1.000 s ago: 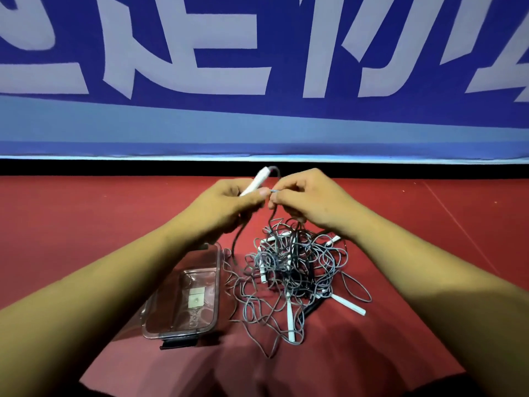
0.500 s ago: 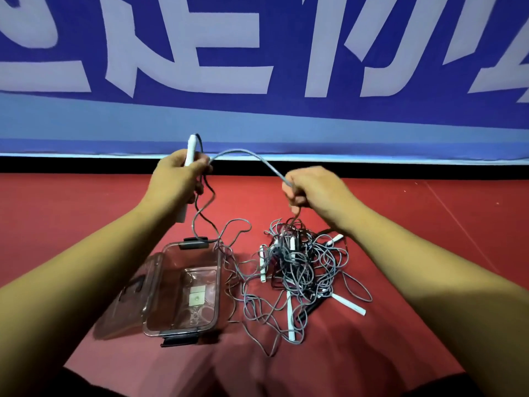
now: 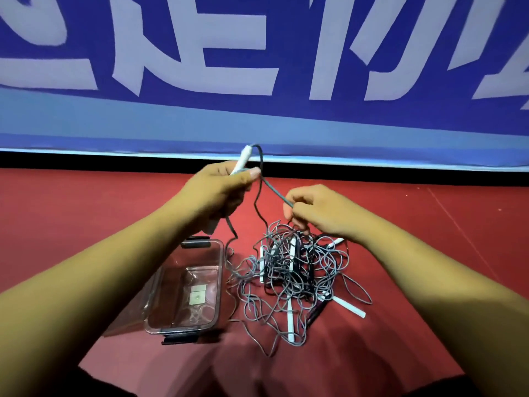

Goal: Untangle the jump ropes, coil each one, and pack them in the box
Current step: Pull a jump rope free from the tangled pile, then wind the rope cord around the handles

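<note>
- A tangled heap of grey jump ropes (image 3: 294, 270) lies on the red floor (image 3: 86, 219), touching the right side of a clear plastic box (image 3: 189, 287) that sits open with no rope in it; by that measure the task is at its very start.
- The left hand (image 3: 217, 190), half a second ago raised high and wide, has come back toward centre, closed around one white handle (image 3: 242, 160) whose tip pokes up past the knuckles.
- The right hand (image 3: 317, 210) has dropped to the top of the heap, its fingers pinched on the cord (image 3: 274, 190) that runs down from that handle; the arc of slack between the hands is now short and taut.
- Judged from this, one rope is being fed out hand over hand, and most of its length is not yet free.
- A second, darker strand hangs from the left hand toward the box; whether it belongs to the same rope cannot be told.
- How many ropes make up the heap is unclear; several white handles show, others may be buried.
- The box's near-left side is hidden by the left forearm.
</note>
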Demonstrator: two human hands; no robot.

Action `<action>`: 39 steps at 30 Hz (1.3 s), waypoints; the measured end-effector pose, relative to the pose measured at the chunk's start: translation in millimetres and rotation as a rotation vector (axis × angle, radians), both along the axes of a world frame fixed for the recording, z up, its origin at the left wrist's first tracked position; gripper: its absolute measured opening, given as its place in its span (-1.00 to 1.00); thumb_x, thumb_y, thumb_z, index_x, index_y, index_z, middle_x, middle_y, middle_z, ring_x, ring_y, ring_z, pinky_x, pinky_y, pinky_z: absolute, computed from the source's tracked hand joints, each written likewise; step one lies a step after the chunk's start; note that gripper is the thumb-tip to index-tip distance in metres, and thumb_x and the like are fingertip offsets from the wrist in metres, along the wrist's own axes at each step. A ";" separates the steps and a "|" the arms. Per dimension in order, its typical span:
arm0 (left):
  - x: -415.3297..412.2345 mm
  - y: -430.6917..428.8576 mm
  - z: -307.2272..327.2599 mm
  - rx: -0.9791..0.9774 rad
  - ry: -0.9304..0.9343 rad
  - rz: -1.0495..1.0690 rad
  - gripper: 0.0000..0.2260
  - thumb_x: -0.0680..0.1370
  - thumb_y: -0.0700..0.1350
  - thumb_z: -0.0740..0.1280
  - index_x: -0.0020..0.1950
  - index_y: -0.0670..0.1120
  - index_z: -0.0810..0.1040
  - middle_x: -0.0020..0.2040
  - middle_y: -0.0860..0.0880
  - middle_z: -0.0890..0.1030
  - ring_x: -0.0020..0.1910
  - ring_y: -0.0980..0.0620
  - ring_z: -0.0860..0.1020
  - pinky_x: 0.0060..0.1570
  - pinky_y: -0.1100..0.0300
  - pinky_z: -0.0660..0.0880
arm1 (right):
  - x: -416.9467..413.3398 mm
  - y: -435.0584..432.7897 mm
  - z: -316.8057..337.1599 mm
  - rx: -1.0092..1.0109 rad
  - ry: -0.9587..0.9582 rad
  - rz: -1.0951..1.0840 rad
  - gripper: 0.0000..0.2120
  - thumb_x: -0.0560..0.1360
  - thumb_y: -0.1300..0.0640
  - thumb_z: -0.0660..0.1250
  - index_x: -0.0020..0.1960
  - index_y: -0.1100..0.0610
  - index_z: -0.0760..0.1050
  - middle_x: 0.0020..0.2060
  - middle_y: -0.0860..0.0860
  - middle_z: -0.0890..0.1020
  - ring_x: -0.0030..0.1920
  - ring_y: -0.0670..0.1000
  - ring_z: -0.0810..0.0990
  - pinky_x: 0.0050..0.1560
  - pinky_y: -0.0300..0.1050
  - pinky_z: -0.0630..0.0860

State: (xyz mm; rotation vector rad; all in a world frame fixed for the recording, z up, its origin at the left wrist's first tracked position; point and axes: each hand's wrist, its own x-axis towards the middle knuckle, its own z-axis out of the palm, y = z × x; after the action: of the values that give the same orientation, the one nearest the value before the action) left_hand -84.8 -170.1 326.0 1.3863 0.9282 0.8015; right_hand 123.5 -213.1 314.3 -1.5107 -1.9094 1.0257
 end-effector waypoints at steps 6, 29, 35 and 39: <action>-15.8 23.8 -7.3 -0.088 -0.164 0.237 -0.73 0.65 -0.05 0.26 -0.24 -0.02 0.32 -0.49 0.09 0.23 -0.54 0.14 0.17 -0.54 0.33 0.11 | 20.4 2.3 -28.7 -0.094 -0.070 -0.047 -0.82 0.59 0.23 0.22 -0.13 0.10 0.55 -0.27 0.10 0.68 -0.22 0.02 0.58 -0.13 -0.05 0.44; -14.2 -6.4 20.9 0.035 -0.015 0.081 -0.68 0.58 0.00 0.32 -0.32 0.01 0.32 -0.48 0.06 0.24 -0.55 0.14 0.14 -0.56 0.33 0.05 | 6.8 -18.4 0.8 -0.170 0.123 0.099 -0.81 0.58 0.21 0.27 -0.19 0.20 0.54 -0.41 0.09 0.56 -0.32 0.07 0.54 -0.30 -0.22 0.40; -60.8 19.2 13.4 0.018 0.012 0.410 -0.71 0.64 -0.03 0.29 -0.27 -0.02 0.36 -0.44 0.01 0.34 -0.53 0.09 0.22 -0.55 0.31 0.09 | 49.9 -24.2 -46.1 -0.433 -0.064 0.004 -0.72 0.52 0.34 0.11 -0.27 0.25 0.53 -0.43 0.12 0.55 -0.35 0.04 0.59 -0.34 -0.17 0.41; -76.1 28.0 -9.9 0.060 0.524 0.520 -0.92 0.58 -0.19 0.34 -0.04 -0.20 0.54 -0.36 -0.16 0.44 -0.56 0.00 0.42 -0.64 0.35 0.24 | 27.4 -16.6 -39.1 -0.347 0.174 -0.223 -0.72 0.50 0.31 0.07 -0.33 0.25 0.45 -0.56 0.03 0.35 -0.52 0.03 0.44 -0.39 -0.15 0.29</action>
State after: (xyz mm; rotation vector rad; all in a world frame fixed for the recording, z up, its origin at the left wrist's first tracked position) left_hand -160.8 -142.1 316.1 1.4549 1.7312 0.8640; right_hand 150.9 -229.7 275.2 -1.7113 -1.4599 1.3837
